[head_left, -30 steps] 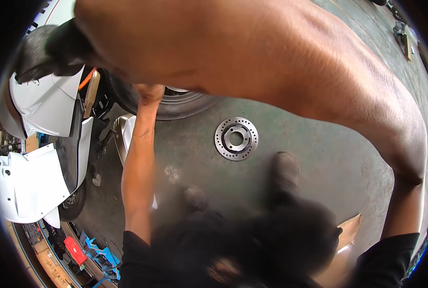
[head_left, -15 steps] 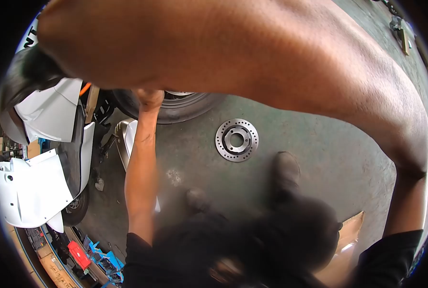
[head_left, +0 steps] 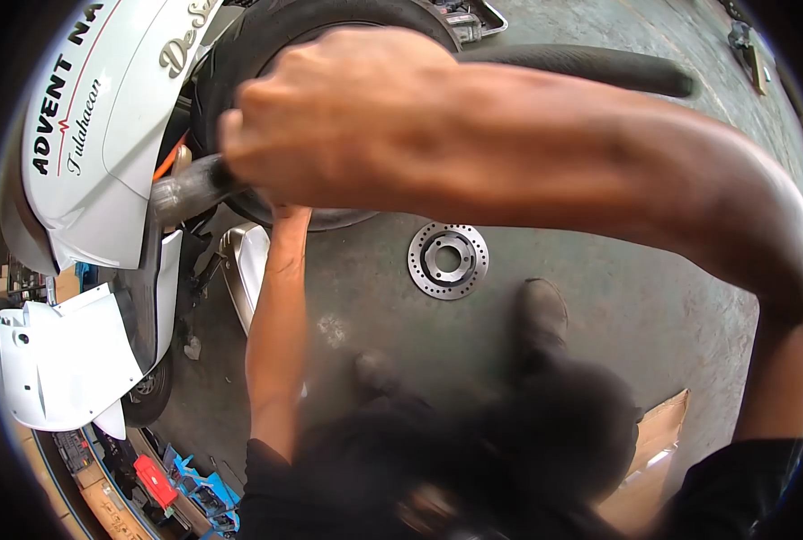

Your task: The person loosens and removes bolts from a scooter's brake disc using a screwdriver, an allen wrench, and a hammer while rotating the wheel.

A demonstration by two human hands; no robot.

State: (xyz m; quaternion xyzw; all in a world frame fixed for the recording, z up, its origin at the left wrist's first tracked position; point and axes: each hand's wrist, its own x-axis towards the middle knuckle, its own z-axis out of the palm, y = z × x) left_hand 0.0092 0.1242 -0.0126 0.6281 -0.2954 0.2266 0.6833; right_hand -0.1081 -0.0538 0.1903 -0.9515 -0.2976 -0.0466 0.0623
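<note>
My right hand [head_left: 338, 121] is closed in a fist around a tool [head_left: 581, 70], blurred by motion, with a black handle reaching right beyond the wrist. A grey metal end shows to the left of the fist. Behind it lies a wheel with a black tyre [head_left: 239, 54], partly covered by my hand and forearm. My left hand [head_left: 291, 214] reaches up to the wheel's near side; its fingers are hidden beneath my right arm. A drilled brake disc [head_left: 479, 266] rests flat on the floor, right of my left forearm.
White motorcycle fairing [head_left: 104, 135] with lettering stands at upper left, and a white panel [head_left: 64, 360] below it. Shelving at lower left holds a red item [head_left: 155, 481] and blue ones [head_left: 201, 493]. Cardboard [head_left: 662, 427] lies at lower right. My shoes [head_left: 542, 310] are on the floor.
My right arm has swung down from close before the camera, bringing the fist and tool into view above the wheel. My left hand stays at the wheel, now more covered.
</note>
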